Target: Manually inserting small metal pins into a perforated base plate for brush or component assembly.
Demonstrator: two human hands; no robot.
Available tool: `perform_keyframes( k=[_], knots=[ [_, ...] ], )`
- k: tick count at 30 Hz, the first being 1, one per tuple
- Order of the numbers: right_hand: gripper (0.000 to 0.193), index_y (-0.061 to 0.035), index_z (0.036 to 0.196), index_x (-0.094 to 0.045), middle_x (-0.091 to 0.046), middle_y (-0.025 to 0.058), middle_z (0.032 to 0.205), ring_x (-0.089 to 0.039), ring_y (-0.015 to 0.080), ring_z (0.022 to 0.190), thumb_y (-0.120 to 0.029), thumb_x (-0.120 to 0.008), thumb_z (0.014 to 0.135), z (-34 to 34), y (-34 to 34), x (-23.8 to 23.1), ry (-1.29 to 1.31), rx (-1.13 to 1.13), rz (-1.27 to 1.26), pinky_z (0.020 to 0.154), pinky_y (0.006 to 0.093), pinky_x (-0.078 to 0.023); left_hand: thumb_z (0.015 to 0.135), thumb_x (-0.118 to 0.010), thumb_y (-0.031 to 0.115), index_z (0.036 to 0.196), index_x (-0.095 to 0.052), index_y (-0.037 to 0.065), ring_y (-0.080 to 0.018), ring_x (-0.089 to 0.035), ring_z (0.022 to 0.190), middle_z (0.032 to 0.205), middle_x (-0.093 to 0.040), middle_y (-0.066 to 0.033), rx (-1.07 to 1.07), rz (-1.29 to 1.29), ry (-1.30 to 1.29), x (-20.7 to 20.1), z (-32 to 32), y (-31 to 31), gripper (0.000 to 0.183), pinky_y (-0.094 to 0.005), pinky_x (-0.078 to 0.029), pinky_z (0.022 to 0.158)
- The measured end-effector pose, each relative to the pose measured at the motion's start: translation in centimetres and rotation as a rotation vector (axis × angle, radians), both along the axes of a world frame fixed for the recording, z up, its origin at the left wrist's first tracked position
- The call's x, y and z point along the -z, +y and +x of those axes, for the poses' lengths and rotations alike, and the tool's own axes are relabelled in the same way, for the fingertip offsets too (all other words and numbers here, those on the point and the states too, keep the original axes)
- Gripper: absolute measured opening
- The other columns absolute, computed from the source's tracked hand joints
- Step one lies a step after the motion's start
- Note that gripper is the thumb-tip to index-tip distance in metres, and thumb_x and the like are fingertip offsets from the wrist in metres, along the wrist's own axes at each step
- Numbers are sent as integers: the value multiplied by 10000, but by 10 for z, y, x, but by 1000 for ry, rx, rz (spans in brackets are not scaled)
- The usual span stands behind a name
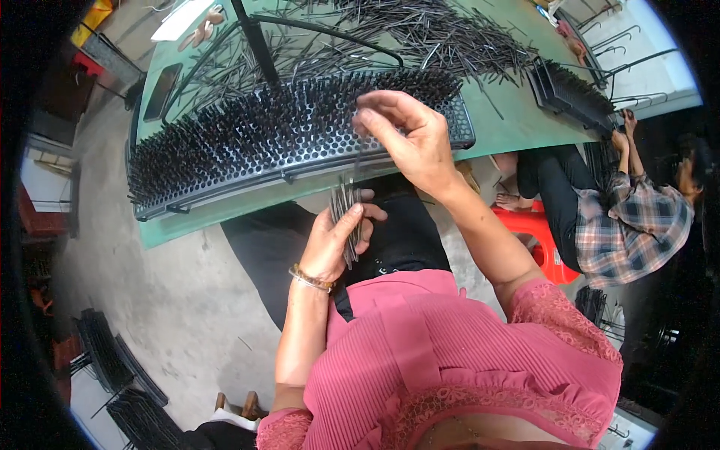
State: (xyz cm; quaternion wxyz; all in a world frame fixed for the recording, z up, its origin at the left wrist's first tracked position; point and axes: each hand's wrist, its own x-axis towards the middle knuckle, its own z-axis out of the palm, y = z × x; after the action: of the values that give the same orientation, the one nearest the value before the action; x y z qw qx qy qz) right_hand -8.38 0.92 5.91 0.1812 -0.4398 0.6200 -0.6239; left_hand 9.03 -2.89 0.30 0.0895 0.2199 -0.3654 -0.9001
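Nearest lies a pink blouse point(352, 352), finely ribbed and edged with ruffles and openwork lace, over smooth dark trousers point(259, 240). A rounded bracelet point(311, 280) circles the wrist of the left hand point(328, 244), whose thumb presses a bundle of strips point(346, 214) against the fingers. The strips are slim, stiff and grey-black, standing nearly upright in a loose fan (their tips spread a little) just in front of the table's edge.

The right hand point(420, 142) hovers over the near side of a perforated rack point(454, 120), fingers bent and thumb close to them, the gap narrow; the fingertips are blurred, so I cannot tell whether they pinch a strip. The rack is long, dark and gently bowed by the lens, its face punched with rows of round holes. Short dark rods bristle from most of it like a coarse brush, while the right end shows bare holes.

Beneath it spreads a smooth green table point(517, 124). Behind the rack rises a black metal frame point(259, 49) of straight bars, and beyond lies a tangled heap of strips point(439, 37), matte and needle-like.

Off to the right, a co-worker in a soft plaid shirt point(634, 225) sits on a glossy red stool point(525, 223), hands beside a second bristling rack point(551, 97).
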Motion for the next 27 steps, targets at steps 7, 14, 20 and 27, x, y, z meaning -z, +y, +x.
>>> perform_keyframes(
  k=[7,14,20,27],
  knots=[
    [202,-16,989,-639,-675,101,879,-657,151,746,-54,-677,793,0,-31,21,291,146,-220,640,258,-514,910,-539,136,1123,-520,-57,-121,-557,752,1029,-609,-159,-32,63,-56,8,-1,3,289,-251,-492,637],
    [182,-31,887,-663,-659,84,928,-613,256,842,-94,-715,725,-1,-35,29,788,106,-197,754,344,-470,937,-496,167,1136,-489,-38,-242,-612,944,1063,-594,-203,-22,211,-26,3,3,1,286,-375,-539,808],
    [165,-33,865,-678,-648,88,877,-603,244,802,-122,-705,729,6,-22,17,785,119,-202,714,337,-464,964,-449,199,1187,-457,-12,-223,-621,883,1052,-604,-192,-33,135,-5,-2,8,-2,307,-347,-548,737],
    [234,30,927,-666,-612,26,767,-540,69,699,-186,-674,837,17,23,5,-225,-433,495,583,230,-432,952,-488,212,1134,-505,-32,-209,-633,822,1014,-624,-174,-46,-14,60,-17,6,-2,305,-326,-549,694]
  ],
)
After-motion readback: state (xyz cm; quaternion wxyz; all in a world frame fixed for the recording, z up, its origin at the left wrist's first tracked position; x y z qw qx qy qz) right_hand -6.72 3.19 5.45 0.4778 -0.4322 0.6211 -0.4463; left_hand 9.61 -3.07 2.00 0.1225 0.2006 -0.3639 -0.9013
